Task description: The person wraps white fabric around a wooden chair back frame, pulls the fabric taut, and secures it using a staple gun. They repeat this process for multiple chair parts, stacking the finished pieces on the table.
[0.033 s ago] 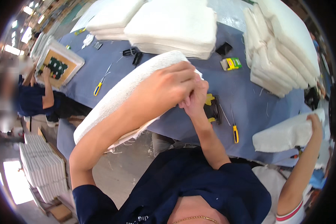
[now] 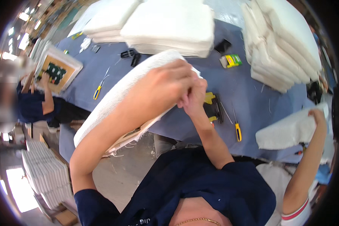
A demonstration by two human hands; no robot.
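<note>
A padded panel covered in white woven fabric is held tilted on edge in front of me, with frayed threads along its lower edge. My left hand reaches across it and is closed on the fabric at its far right corner. My right hand meets the left there, its fingers pinching the same corner. The overlapping fingers hide the exact grip. Just right of my right hand lies a black and yellow staple gun. Beside it is a yellow-handled screwdriver.
White cushion stacks stand at the back and right of the blue-covered table. Another screwdriver, a green-yellow box and a black phone-like object lie there. Co-workers handle panels at left and right.
My view has shifted a little, so the table items sit slightly differently in the picture. Both my hands stay on the panel's corner.
</note>
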